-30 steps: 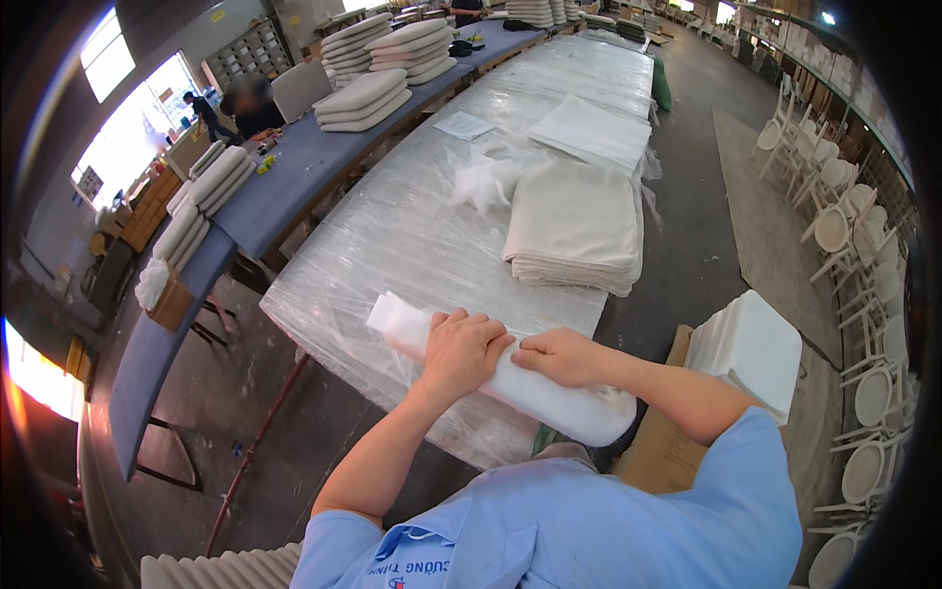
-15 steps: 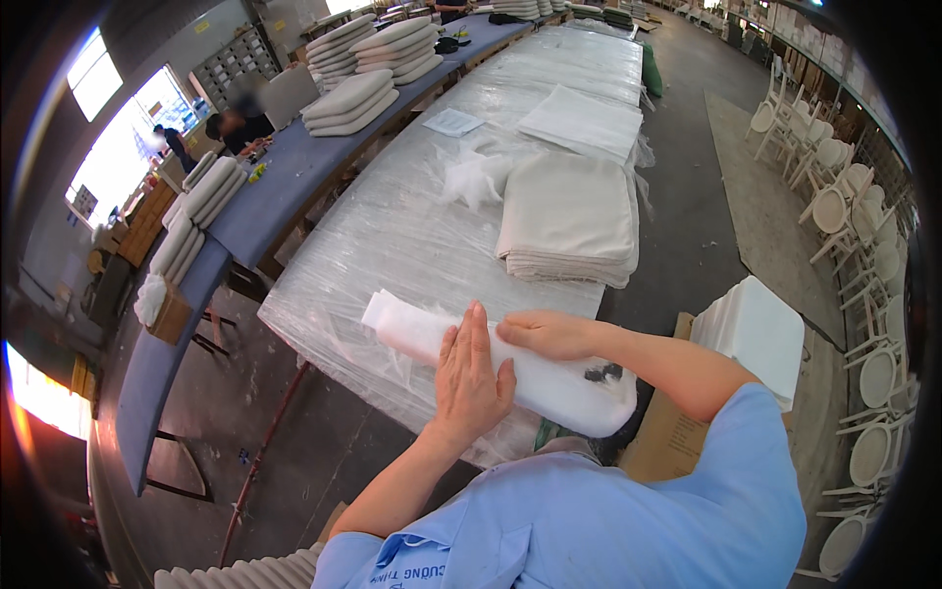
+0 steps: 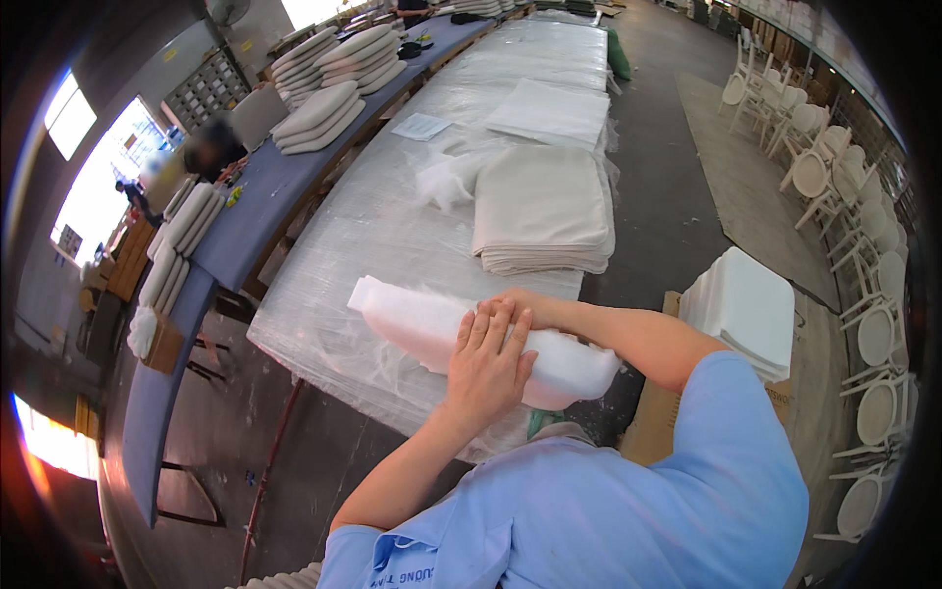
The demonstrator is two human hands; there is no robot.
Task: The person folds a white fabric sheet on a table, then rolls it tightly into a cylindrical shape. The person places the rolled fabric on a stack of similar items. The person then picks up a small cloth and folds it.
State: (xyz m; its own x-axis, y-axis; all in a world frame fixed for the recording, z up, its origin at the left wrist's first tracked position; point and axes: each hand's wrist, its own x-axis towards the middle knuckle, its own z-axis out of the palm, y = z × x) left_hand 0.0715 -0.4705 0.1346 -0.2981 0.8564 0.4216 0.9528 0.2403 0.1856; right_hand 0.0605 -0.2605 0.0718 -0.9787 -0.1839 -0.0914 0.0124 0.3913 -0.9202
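Head view, looking down: left hand [image 3: 488,361] is flat and open, fingers together, palm pressed on top of the white foam roll [image 3: 432,329] at the near edge of the table. Half a second ago that same hand stood up on edge against the roll, and a second ago it was curled over it further left, so it has slid right and flattened out. Right hand [image 3: 517,299] is mostly tucked behind the left one now; only the knuckles and wrist show, so I can't tell whether it's gripping or just resting (earlier its fingers lay flat on the roll). To me that reads as patting and smoothing the roll down rather than lifting it.

The roll itself hasn't really moved: it lies slanted across the near edge of the plastic-covered table [image 3: 392,226], right end hanging just off the corner.

Further out, a stack of beige fabric covers [image 3: 546,211] sits mid-table, with a loose wad of white stuffing [image 3: 444,184] just left of it. A white stack on a cardboard box [image 3: 746,309] is off to the right, and white chairs [image 3: 863,324] line the far right. Grey cushion piles [image 3: 324,113] sit on the blue table to the left.
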